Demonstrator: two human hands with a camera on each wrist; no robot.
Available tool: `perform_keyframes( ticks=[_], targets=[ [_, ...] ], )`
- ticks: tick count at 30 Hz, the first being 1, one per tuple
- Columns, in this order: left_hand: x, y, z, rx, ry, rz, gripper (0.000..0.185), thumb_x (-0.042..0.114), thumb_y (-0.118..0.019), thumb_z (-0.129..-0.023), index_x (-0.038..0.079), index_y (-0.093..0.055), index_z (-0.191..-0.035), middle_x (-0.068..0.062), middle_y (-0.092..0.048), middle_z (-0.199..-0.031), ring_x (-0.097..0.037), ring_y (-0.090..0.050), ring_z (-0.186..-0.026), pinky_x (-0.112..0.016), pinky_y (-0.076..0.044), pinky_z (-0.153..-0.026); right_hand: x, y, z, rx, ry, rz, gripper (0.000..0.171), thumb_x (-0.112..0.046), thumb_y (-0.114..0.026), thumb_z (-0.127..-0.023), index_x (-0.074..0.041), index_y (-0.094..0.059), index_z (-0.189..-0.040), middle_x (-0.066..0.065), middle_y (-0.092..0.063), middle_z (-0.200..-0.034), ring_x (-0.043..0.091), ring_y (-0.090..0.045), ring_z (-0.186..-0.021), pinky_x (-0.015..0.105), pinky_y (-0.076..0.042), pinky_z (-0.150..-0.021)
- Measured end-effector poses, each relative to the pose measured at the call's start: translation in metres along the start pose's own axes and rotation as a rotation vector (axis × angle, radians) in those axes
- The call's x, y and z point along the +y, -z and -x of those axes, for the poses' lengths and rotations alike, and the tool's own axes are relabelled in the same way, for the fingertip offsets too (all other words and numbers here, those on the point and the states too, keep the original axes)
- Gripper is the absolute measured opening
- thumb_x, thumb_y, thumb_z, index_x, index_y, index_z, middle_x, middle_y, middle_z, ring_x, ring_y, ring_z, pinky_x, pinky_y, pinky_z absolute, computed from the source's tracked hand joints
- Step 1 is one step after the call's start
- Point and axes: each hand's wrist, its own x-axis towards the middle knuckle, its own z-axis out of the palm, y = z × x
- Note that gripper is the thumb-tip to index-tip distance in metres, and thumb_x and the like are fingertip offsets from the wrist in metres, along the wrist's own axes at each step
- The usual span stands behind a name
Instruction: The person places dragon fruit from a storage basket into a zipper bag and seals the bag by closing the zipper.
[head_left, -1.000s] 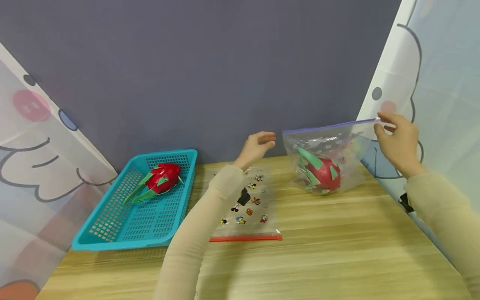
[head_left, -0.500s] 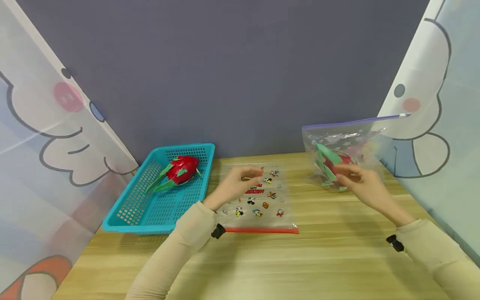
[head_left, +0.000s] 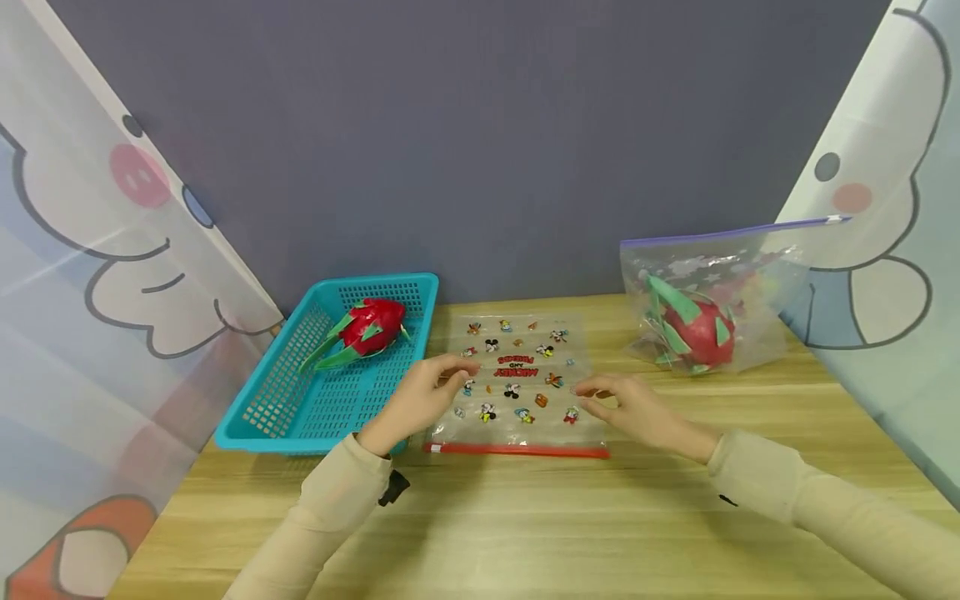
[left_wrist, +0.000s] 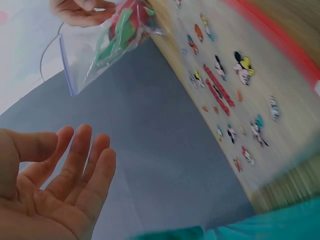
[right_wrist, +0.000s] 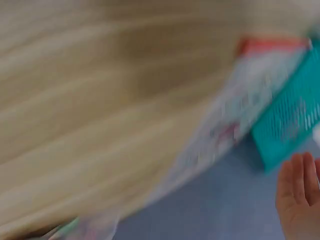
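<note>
Having let go of the filled purple-zip bag, both hands, left and right, fingers relaxed and holding nothing, are closing on the flat cartoon-print bag, suggesting it is being taken up.

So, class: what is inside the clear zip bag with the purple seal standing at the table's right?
The clear zip bag with the purple seal holds a red dragon fruit with green scales; its underside is hidden.
</note>
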Motion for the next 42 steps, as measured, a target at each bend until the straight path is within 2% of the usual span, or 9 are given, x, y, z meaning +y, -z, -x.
perform_keyframes(
  ticks=[3,4,8,12,17,24,28,34,42],
  targets=[
    [-0.004,0.007,0.006,0.017,0.027,0.001,0.021,0.012,-0.053,-0.093,0.008,-0.065,-0.110,-0.008,-0.067,-0.106,-0.020,-0.064,-0.093,-0.034,-0.053,-0.083,-0.005,-0.021,-0.007,-0.063,0.028,-0.018,0.020,-0.011,-0.065,-0.084,-0.004,-0.068,-0.103,0.006,-0.067,-0.099,0.017,-0.063,-0.086,0.034,-0.053,-0.075],
    [-0.006,0.009,0.008,0.025,0.031,0.001,0.021,0.012,-0.054,-0.092,0.008,-0.065,-0.110,-0.008,-0.067,-0.106,-0.020,-0.065,-0.092,-0.034,-0.053,-0.083,-0.007,-0.028,-0.009,-0.084,0.041,-0.013,0.020,-0.012,-0.066,-0.084,-0.004,-0.068,-0.102,0.005,-0.067,-0.098,0.017,-0.063,-0.086,0.036,-0.052,-0.080],
    [-0.010,0.014,0.013,0.049,0.061,0.010,0.022,0.015,-0.057,-0.091,0.009,-0.064,-0.111,-0.006,-0.067,-0.105,-0.017,-0.064,-0.093,-0.033,-0.052,-0.084,-0.012,-0.051,-0.015,-0.135,0.081,0.047,0.025,-0.018,-0.069,-0.081,-0.006,-0.068,-0.103,0.002,-0.067,-0.099,0.016,-0.062,-0.091,0.036,-0.051,-0.083],
    [-0.015,0.018,0.018,0.061,0.084,0.029,0.022,0.014,-0.056,-0.091,0.011,-0.064,-0.112,-0.003,-0.066,-0.106,-0.016,-0.063,-0.094,-0.034,-0.052,-0.085,-0.014,-0.067,-0.017,-0.178,0.095,0.089,0.032,-0.022,-0.073,-0.077,-0.005,-0.068,-0.104,0.003,-0.067,-0.101,0.017,-0.062,-0.091,0.033,-0.052,-0.080],
    [-0.019,0.020,0.020,0.066,0.088,0.031,0.021,0.012,-0.056,-0.091,0.010,-0.064,-0.111,-0.005,-0.066,-0.106,-0.017,-0.063,-0.094,-0.033,-0.052,-0.084,-0.012,-0.079,-0.018,-0.195,0.088,0.158,0.036,-0.026,-0.077,-0.072,-0.007,-0.068,-0.101,0.002,-0.065,-0.100,0.019,-0.060,-0.093,0.037,-0.050,-0.083],
    [-0.015,0.007,0.029,0.072,0.078,0.046,0.019,0.009,-0.058,-0.089,0.007,-0.065,-0.107,-0.006,-0.067,-0.103,-0.017,-0.064,-0.092,-0.027,-0.053,-0.080,-0.009,-0.081,-0.018,-0.163,0.094,0.180,0.025,-0.023,-0.076,-0.073,-0.010,-0.069,-0.093,-0.002,-0.065,-0.089,0.010,-0.056,-0.080,0.029,-0.049,-0.071],
    [-0.013,-0.001,0.037,0.056,0.078,0.066,0.019,0.007,-0.059,-0.088,0.006,-0.065,-0.107,-0.008,-0.067,-0.103,-0.016,-0.065,-0.089,-0.022,-0.053,-0.077,-0.009,-0.082,-0.019,-0.176,0.107,0.167,0.017,-0.022,-0.074,-0.077,-0.011,-0.070,-0.089,-0.004,-0.065,-0.086,0.010,-0.058,-0.080,0.030,-0.049,-0.072],
    [-0.011,-0.009,0.043,0.060,0.056,0.059,0.018,0.007,-0.060,-0.087,0.008,-0.066,-0.105,-0.007,-0.067,-0.101,-0.014,-0.064,-0.087,-0.019,-0.052,-0.075,-0.010,-0.079,-0.024,-0.164,0.143,0.163,0.008,-0.011,-0.069,-0.079,-0.009,-0.073,-0.086,0.000,-0.068,-0.081,0.014,-0.062,-0.075,0.030,-0.052,-0.071],
    [-0.009,-0.016,0.047,0.023,0.048,0.100,0.018,0.007,-0.060,-0.088,0.007,-0.066,-0.105,-0.008,-0.067,-0.103,-0.017,-0.065,-0.088,-0.019,-0.052,-0.075,-0.011,-0.068,-0.034,-0.229,0.057,0.112,0.007,-0.004,-0.069,-0.078,-0.005,-0.073,-0.083,0.005,-0.070,-0.081,0.015,-0.065,-0.074,0.022,-0.053,-0.064]
  ],
)
